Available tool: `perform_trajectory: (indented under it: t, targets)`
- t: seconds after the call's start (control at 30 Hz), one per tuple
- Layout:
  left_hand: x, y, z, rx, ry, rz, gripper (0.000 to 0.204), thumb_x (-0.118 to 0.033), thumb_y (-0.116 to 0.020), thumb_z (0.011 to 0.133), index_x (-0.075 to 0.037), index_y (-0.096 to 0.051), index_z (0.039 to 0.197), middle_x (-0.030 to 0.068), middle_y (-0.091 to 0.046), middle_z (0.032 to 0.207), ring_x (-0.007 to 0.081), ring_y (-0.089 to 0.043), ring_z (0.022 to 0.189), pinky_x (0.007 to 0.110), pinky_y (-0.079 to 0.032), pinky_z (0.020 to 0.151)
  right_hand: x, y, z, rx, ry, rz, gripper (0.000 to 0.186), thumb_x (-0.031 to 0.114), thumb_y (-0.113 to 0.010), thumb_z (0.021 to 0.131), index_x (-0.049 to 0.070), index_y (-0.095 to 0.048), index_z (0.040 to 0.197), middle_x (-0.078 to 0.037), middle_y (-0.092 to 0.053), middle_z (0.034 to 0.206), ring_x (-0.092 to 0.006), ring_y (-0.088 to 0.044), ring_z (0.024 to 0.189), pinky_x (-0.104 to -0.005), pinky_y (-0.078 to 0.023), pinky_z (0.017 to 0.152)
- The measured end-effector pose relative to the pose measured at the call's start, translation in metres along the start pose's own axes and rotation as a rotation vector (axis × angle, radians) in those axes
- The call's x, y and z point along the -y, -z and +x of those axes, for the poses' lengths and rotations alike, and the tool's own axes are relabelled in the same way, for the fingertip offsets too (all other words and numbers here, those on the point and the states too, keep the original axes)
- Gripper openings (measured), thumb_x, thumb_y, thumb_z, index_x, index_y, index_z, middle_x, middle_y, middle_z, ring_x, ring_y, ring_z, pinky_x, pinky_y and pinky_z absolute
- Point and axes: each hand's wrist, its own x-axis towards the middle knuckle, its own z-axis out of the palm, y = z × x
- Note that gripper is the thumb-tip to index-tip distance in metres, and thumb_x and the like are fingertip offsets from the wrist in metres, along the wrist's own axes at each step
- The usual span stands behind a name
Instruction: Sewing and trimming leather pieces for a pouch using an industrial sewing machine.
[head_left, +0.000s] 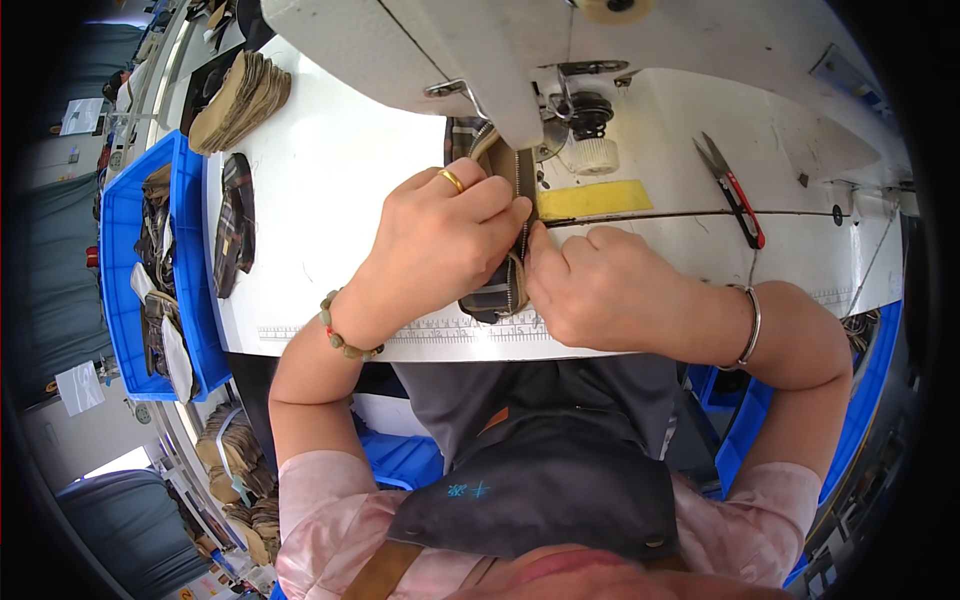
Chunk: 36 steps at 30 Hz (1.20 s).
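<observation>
A plaid fabric piece (490, 300) with a zipper (526, 180) lies on the white sewing machine table, its far end beneath the sewing machine head (510, 90). My left hand (445, 230), with a ring and a bead bracelet, pinches the fabric's zipper edge from the left. From the right, my right hand (605, 285), wearing a metal bangle, has its fingers curled on the zipper's near part. The two hands' fingertips almost meet at the zipper. My fingers hide part of the fabric, and the needle's contact with it cannot be made out.
Red-handled thread snips (738, 195) lie at the right, beyond a yellow strip (595, 199). A stack of tan fabric pieces (240, 103) and a folded plaid piece (234, 225) sit at the left, next to a blue bin (120, 260) of pieces. A printed ruler (430, 332) follows the front edge.
</observation>
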Motion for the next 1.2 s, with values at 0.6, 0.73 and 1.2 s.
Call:
perform_trajectory:
  t: [0.6,0.73,1.2]
  targets:
    - [0.011,-0.01,-0.001,-0.075,-0.017,-0.258,0.026,-0.003,-0.08,0.062,-0.007,-0.077,0.088,-0.0007,-0.056,0.071,0.0196,-0.057,0.069,0.03,-0.05,0.058,0.0,0.001,0.002,-0.037,-0.006,0.095,0.03,0.015,-0.066,0.066,-0.01,-0.072,0.081,-0.028,-0.071,0.089,-0.0192,-0.064,0.058,-0.0305,-0.047,0.047]
    - [0.013,-0.012,0.001,-0.079,-0.04,-0.282,0.025,-0.003,-0.08,0.063,-0.007,-0.077,0.088,-0.0006,-0.057,0.071,0.02,-0.057,0.069,0.03,-0.05,0.058,0.0,0.002,0.001,-0.025,-0.008,0.093,0.031,0.015,-0.066,0.065,-0.01,-0.072,0.082,-0.028,-0.071,0.089,-0.0189,-0.064,0.057,-0.0303,-0.047,0.047]
    - [0.035,-0.027,0.008,-0.121,0.101,-0.247,0.015,-0.011,-0.08,0.068,-0.011,-0.078,0.083,-0.0014,-0.058,0.069,0.0219,-0.058,0.07,0.032,-0.051,0.059,-0.022,-0.006,0.008,-0.078,-0.099,0.043,0.015,0.013,-0.067,0.062,0.0,-0.064,0.068,-0.007,-0.054,0.065,-0.0143,-0.06,0.053,-0.0296,-0.048,0.045]
